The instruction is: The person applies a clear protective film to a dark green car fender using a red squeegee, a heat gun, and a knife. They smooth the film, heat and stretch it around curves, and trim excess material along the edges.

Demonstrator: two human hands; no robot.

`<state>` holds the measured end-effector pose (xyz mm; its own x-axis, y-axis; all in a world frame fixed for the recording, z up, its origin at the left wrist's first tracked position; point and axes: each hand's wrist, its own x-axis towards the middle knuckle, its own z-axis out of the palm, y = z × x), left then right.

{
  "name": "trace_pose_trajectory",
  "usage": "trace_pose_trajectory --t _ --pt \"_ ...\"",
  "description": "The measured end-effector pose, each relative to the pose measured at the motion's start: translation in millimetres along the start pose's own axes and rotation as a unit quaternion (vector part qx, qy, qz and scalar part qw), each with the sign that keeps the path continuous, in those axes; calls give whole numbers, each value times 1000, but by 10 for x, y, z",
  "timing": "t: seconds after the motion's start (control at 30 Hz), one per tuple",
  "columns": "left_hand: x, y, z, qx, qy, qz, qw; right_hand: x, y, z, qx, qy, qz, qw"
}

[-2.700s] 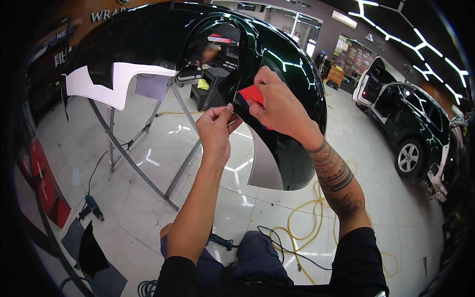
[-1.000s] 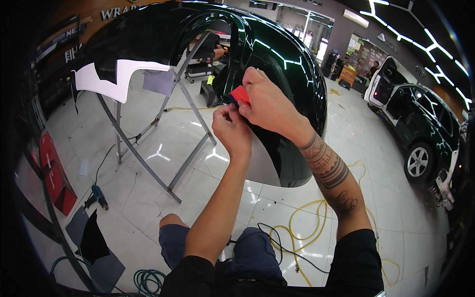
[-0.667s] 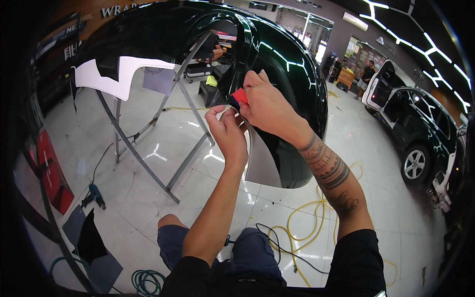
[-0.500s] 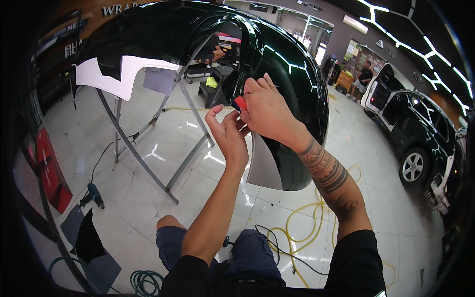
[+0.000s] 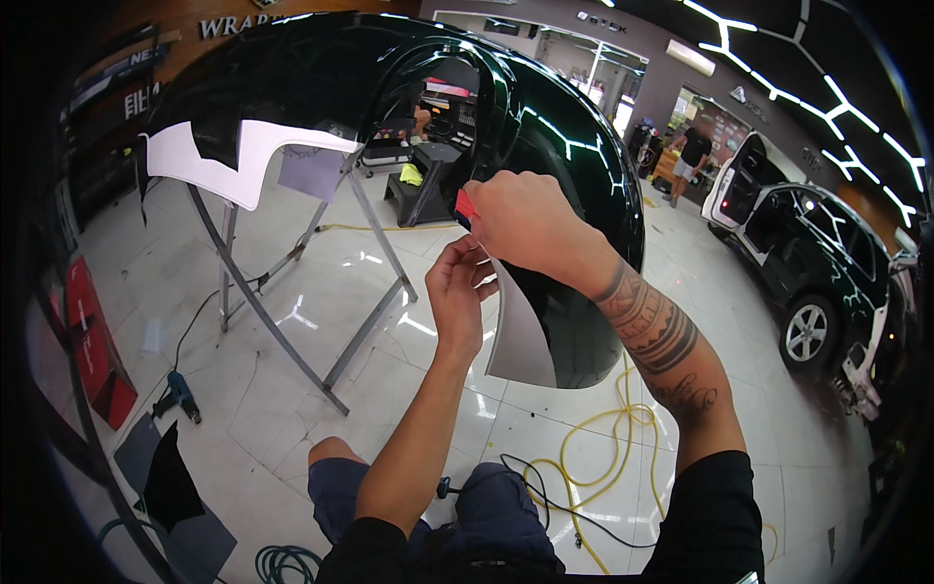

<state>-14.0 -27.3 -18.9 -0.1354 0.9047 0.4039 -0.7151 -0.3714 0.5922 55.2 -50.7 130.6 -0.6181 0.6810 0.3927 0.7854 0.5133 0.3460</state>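
A glossy dark car bumper [image 5: 292,73] rests on a metal folding stand [image 5: 341,375], its rounded end curving down on the right. Along its inner edge hangs a loose flap of film with a grey underside [image 5: 520,336]. My right hand [image 5: 530,219] is closed round a small red squeegee-like tool [image 5: 465,206] with a dark edge, held against the bumper's edge. Just below it, my left hand [image 5: 457,292] has its fingers drawn together at the top of the flap, seemingly pinching the film's edge. The fingertips are partly hidden.
White-backed film [image 5: 229,165] hangs off the bumper's left part. On the floor lie a heat gun [image 5: 178,397], a yellow hose [image 5: 584,482], a dark cable and film scraps [image 5: 175,482]. A dark car [image 5: 827,253] stands at right; a person [image 5: 691,156] is farther back.
My left hand's fingers have drawn in from a spread pose to the film's edge. My right hand has turned and come slightly lower with the red tool. The person behind has shifted left.
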Motion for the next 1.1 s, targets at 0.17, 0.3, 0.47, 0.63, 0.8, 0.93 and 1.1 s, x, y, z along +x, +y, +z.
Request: trace_pose_trajectory --t 0.17,0.3,0.47,0.63,0.8,0.93,1.1 --pt "13 2 -5 3 -13 -2 1000 -100 -28 80 7 10 19 1000" --pt "24 -5 -8 22 -21 -9 999 -355 66 359 28 106 25 994" --pt "50 -27 -53 17 -40 -12 999 -554 16 524 112 119 104 981" --pt "-53 0 -180 29 -63 26 997 -833 -19 841 288 207 142 924" --pt "-863 -143 -564 231 -160 74 957 -1217 -687 1323 652 177 132 726" --pt "-1130 193 -1197 543 -124 18 830 -1487 -702 1350 682 25 24 731" --pt "-1709 119 -2701 821 -157 -222 502 -2777 -243 -46 401 514 -84 753"
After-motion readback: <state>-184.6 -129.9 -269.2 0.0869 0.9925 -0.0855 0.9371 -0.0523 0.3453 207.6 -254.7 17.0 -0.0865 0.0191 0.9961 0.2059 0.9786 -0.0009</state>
